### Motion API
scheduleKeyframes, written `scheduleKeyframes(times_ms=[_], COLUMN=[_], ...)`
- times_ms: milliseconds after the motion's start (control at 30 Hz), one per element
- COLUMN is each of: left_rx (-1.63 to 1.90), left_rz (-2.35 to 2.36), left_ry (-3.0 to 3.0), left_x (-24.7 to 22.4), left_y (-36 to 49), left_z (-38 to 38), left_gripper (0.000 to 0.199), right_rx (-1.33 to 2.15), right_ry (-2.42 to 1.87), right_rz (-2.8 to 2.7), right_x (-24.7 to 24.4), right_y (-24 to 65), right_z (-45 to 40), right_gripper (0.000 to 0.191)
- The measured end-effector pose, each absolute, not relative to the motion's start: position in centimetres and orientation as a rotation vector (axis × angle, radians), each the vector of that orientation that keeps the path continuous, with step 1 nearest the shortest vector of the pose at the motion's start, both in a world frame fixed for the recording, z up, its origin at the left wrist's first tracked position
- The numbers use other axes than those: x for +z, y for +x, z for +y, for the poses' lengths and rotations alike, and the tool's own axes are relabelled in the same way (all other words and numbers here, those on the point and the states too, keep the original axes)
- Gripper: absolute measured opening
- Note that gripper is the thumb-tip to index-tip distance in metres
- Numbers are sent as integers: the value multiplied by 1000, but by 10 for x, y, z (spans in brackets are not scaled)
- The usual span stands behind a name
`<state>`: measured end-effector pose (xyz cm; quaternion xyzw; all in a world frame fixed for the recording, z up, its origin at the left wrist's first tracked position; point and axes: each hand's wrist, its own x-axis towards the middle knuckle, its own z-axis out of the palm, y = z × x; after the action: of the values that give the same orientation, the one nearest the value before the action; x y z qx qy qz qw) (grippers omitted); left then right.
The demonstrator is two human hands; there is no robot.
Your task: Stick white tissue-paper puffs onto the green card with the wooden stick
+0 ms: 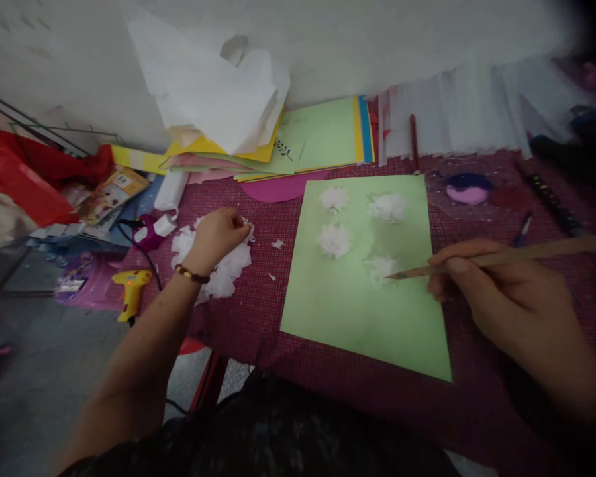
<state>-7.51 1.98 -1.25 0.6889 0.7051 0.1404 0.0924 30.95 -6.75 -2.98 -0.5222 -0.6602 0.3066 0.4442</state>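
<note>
A light green sheet (pixel 362 324) lies on the dark red checked cloth, bearing several white crumpled paper tufts. My right hand (pixel 506 298) grips a wooden paintbrush (pixel 536 253), its tip touching the lower right tuft (pixel 380 270). Over a heap of torn white tissue paper (pixel 228 273) at the left rests my left hand (pixel 219 235), its fingers curled together; whether anything is between them is too small to tell. A dish with purple and pink paint (pixel 467 190) sits beyond the sheet's upper right corner.
Stacked coloured paper (pixel 322 136) with white tissue (pixel 218 86) on top stands by the wall. A yellow glue gun (pixel 130 291), its cord, and a purple punch (pixel 148 235) lie left. More white strips (pixel 457 112) and a patterned pen (pixel 549 197) are at the right.
</note>
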Motion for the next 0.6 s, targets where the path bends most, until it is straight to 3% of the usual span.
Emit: scheduleKeyframes(times_ms=[300,600], left_rx=[816,678], left_rz=[1933,2038], left_ry=[1586,1915], left_x=[19,7], left_y=[-88,-72], left_z=[0,-8], left_gripper=[23,22], right_rx=[711,782], right_ry=[-1272,-1285], right_rz=[-1705,-1642], right_x=[-34,-39], right_y=[309,312], right_z=[-67,-69], right_gripper=[21,19])
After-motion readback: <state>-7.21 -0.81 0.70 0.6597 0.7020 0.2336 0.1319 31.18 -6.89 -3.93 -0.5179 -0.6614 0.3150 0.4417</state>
